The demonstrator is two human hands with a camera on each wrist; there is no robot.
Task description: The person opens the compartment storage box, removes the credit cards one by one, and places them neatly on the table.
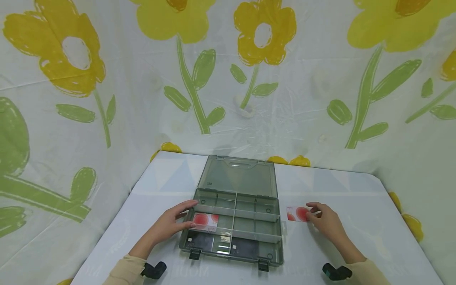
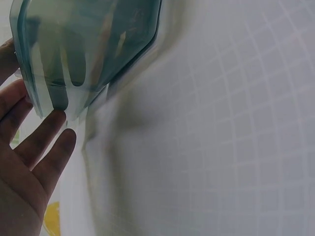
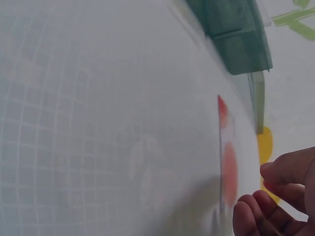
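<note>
A grey translucent organizer box [image 1: 256, 225] lies on the table with its lid [image 1: 238, 174] folded back. My left hand [image 1: 169, 223] is at the box's left wall, fingers loosely spread and fingertips touching the side, thumb by the rim. Beside that thumb, a white card with red circles [image 1: 201, 219] lies in the middle left compartment. Black cards marked VIP, one left [image 1: 199, 240] and one right [image 1: 246, 247], lie in the front row. On the table right of the box is another red-and-white card [image 1: 295, 213]. My right hand [image 1: 325, 221] is at its right end, thumb and fingertips apart.
The white table [image 1: 356, 206] has a faint pattern and ends at a curtain [image 1: 292, 118] with yellow flowers. Two dark latches [image 1: 263, 265] stick out at the box's front. Clear dividers [image 1: 249, 214] split the box into several compartments.
</note>
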